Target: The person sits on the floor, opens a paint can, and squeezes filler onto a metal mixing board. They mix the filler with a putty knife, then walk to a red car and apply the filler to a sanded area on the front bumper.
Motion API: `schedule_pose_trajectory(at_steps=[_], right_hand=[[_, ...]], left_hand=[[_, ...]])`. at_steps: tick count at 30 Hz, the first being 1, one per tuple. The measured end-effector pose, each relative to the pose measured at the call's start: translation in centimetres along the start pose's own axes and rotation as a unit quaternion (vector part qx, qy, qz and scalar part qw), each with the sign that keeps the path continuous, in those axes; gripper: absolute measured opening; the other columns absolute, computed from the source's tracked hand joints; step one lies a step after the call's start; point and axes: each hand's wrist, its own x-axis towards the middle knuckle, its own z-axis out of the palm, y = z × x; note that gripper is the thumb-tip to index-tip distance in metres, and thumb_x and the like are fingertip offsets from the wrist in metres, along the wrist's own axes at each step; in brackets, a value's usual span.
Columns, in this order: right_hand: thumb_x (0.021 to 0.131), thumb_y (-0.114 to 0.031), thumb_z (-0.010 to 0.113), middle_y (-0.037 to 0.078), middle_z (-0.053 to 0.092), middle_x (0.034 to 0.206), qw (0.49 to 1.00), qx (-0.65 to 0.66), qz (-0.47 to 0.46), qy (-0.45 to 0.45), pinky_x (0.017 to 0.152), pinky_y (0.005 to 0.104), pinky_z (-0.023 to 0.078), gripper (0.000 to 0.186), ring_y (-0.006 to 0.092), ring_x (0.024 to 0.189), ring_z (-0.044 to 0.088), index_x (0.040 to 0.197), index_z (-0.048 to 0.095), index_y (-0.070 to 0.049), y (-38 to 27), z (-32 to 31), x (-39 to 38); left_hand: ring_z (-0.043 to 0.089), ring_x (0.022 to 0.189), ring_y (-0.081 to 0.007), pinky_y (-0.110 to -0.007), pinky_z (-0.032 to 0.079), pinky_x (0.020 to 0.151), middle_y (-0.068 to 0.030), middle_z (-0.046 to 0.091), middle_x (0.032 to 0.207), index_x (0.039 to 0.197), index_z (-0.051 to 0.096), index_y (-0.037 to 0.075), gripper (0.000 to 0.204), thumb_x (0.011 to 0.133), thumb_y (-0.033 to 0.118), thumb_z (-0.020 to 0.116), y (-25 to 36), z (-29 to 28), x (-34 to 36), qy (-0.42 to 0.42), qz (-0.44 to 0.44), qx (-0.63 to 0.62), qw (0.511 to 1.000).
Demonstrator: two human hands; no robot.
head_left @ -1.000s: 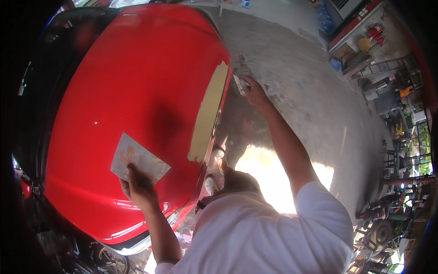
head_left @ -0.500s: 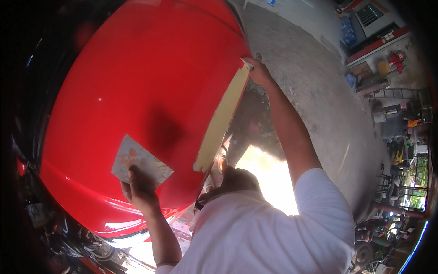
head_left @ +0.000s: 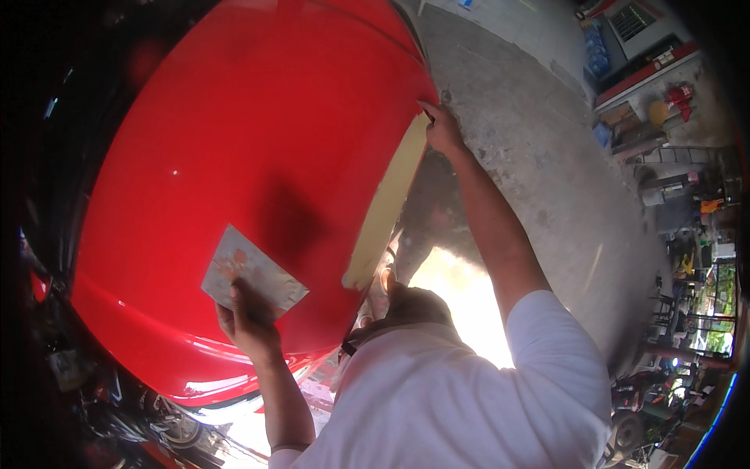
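A red car panel (head_left: 203, 117), curved and glossy, fills the left and middle. Along its right edge runs a strip of pale yellow-beige putty (head_left: 388, 199). My left hand (head_left: 248, 324) grips a flat grey board (head_left: 254, 270) with orange smudges, thumb on top, held over the panel's near part. At the far end of the putty my right hand (head_left: 444, 131) is closed at the panel's edge, the forefinger reaching over the red surface. A thin spreader (head_left: 429, 116) in its fingers shows only as a narrow dark edge; the rest is hidden.
Grey concrete floor (head_left: 539, 156) lies to the right, with a bright sunlit patch near my body. Shelving, a ladder (head_left: 680, 155) and clutter line the far right. A motorbike wheel (head_left: 176, 426) stands at the lower left, beyond the panel's near edge.
The board in my left hand has shifted slightly right and up. My right hand has turned at the strip's far end, where the spreader's pale face no longer shows and the ragged putty edge looks smoother.
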Motion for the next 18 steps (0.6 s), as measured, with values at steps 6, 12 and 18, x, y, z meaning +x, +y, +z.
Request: schedule_pose_trajectory(at_steps=[6,12,18], right_hand=[[0.082,0.01,0.056,0.019,0.056,0.133,1.0,0.002,0.01,0.015,0.106,0.042,0.049,0.067,0.0378,0.126,0.057,0.142,0.063,-0.018,-0.8,1.2,-2.6],[0.079,0.01,0.058,0.018,0.053,0.128,0.999,-0.001,0.045,-0.009,0.103,0.0426,0.051,0.07,0.0373,0.122,0.057,0.142,0.064,-0.019,-3.8,0.6,-5.4],[0.077,0.006,0.064,0.018,0.053,0.122,0.999,0.026,0.03,0.002,0.099,0.0437,0.053,0.07,0.0369,0.114,0.059,0.142,0.065,-0.019,-5.8,1.3,-9.1]], left_hand=[[0.06,0.123,-0.0198,-0.037,0.044,0.106,-0.0096,0.066,0.132,0.138,0.057,0.002,0.038,0.105,0.02,0.063,0.6,-0.6,0.0,-0.015,0.003,0.004,1.0],[0.061,0.121,-0.0199,-0.037,0.046,0.105,-0.0091,0.066,0.13,0.137,0.058,0.002,0.036,0.105,0.019,0.063,1.1,-0.9,0.0,-0.042,0.009,-0.017,0.999],[0.063,0.117,-0.0189,-0.036,0.047,0.102,-0.0081,0.067,0.126,0.135,0.059,0.002,0.034,0.105,0.018,0.062,1.6,-0.9,-0.2,-0.062,0.009,-0.015,0.998]])
